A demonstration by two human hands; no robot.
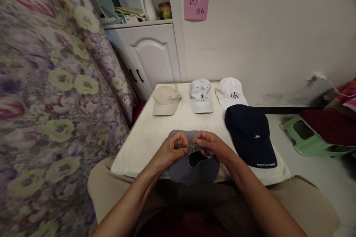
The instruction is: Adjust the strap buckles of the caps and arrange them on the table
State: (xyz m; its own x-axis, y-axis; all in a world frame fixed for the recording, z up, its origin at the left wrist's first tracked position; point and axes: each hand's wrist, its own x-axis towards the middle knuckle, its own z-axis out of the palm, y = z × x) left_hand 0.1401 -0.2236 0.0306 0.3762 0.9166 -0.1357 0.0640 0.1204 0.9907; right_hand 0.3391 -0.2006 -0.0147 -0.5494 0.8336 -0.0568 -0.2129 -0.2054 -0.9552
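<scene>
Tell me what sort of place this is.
Probably a room in a home: a floral curtain hangs at the left, a white cabinet holds a white jug on its shelf, and a green stool stands at the right.

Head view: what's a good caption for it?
Left hand and right hand hold a gray cap by its strap, four caps nearby.

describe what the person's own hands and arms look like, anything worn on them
The left hand and right hand are ungloved, with no watch or bracelet visible. The left forearm and right forearm show no sleeves.
</scene>
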